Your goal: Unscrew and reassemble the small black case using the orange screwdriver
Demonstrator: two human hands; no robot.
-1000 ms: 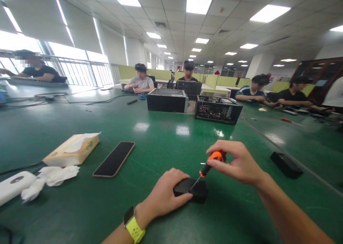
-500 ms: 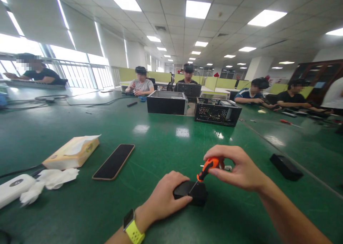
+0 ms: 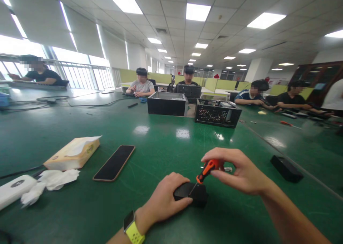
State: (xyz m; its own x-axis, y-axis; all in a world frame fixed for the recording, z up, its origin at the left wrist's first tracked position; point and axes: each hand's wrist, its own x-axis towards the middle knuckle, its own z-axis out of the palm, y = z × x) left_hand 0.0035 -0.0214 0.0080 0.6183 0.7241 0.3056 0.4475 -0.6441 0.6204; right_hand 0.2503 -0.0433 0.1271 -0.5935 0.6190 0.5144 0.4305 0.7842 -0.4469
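Note:
A small black box-shaped device [image 3: 198, 195] lies on the green tabletop, its left side covered by my left hand [image 3: 171, 195]. The thumb presses along its near edge and the fingers wrap over the far side. My right hand [image 3: 233, 170] pinches the orange-and-black handle of a screwdriver [image 3: 207, 170] between thumb and fingers. Its thin shaft slants down to the left, and the tip meets the top of the device near my left thumb. Small light-coloured bits, too small to name, lie behind the right hand.
To the left are a phone [image 3: 114, 163], a tissue pack [image 3: 73, 154], crumpled tissue [image 3: 57, 179] and a white device [image 3: 16, 190]. Another black piece [image 3: 286, 169] sits at right. Farther back stand two computer cases [image 3: 167, 104], a red screwdriver [image 3: 291, 124] and several people.
The right hand and screwdriver handle have shifted very slightly, with the tip still on the device. The left hand keeps its hold. The whole view has moved down a little.

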